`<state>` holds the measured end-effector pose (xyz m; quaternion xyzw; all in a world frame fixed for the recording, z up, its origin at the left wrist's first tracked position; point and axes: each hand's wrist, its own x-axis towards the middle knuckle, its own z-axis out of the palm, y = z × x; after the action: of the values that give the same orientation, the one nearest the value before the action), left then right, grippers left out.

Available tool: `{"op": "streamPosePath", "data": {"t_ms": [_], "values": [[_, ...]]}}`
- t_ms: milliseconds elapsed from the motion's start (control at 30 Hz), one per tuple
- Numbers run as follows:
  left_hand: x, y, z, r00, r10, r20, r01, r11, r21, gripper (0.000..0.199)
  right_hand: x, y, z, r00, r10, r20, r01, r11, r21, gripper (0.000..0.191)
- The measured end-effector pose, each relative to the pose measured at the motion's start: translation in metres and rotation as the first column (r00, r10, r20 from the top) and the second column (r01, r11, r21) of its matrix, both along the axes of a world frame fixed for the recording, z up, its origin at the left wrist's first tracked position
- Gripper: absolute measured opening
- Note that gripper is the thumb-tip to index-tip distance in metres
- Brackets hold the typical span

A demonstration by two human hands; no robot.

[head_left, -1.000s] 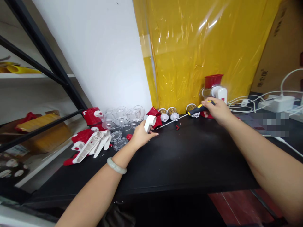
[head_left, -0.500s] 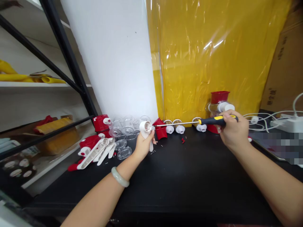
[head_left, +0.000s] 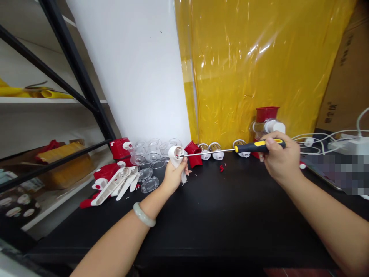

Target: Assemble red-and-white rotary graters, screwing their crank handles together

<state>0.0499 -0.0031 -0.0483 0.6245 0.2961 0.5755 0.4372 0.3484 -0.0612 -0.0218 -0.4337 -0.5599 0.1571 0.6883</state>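
In the middle of the frame, the left hand (head_left: 173,177) has its grip wrapped around a white handle (head_left: 173,153). To the right, the right hand (head_left: 279,157) has its grip closed around a screwdriver (head_left: 250,147). Hold the handle very still and keep the screwdriver straight. Its tip is too small to see well, so I cannot tell what it touches in the handle's round end.

Looks like a small workshop. Has a black worktable (head_left: 225,219) w/ screwdriver (head_left: 246,147) in use above, clear cups (head_left: 153,150), white handles (head_left: 111,187) & metal drums (head_left: 215,147) grouped by kind. Also has black-framed shelving (head_left: 73,61) w/ taped box (head_left: 66,165) at L, big cardbd. box (head_left: 341,77) at R.
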Motion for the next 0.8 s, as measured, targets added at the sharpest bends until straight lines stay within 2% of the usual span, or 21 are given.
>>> {"op": "streamPosePath", "data": {"t_ms": [67,133,300,533,800], "values": [[0.0004,-0.0001,0.0002,1.0,0.003,0.009,-0.003,1.0,0.007,0.042,-0.0032,-0.0009,0.002,0.995,0.0,-0.097,0.02,0.979,0.204,0.029],[0.0008,-0.0005,0.0005,1.0,0.009,0.014,-0.009,1.0,0.009,0.043,-0.0054,-0.0008,0.0031,0.991,0.037,-0.129,0.0,0.961,0.277,0.028],[0.0013,-0.0008,0.0,1.0,0.011,0.018,-0.011,1.0,0.012,0.041,-0.0067,-0.0005,0.0037,0.989,0.06,-0.138,-0.019,0.96,0.281,0.026],[0.0007,0.0017,-0.0024,1.0,0.009,0.006,-0.009,1.0,0.002,0.039,-0.0072,-0.003,0.0047,0.994,0.022,-0.104,0.008,0.961,0.275,0.026],[-0.0009,0.0041,-0.0045,0.996,0.082,-0.023,-0.081,0.996,0.041,0.041,-0.0078,-0.0037,0.0042,0.994,0.032,-0.102,-0.002,0.959,0.284,0.025]]}}
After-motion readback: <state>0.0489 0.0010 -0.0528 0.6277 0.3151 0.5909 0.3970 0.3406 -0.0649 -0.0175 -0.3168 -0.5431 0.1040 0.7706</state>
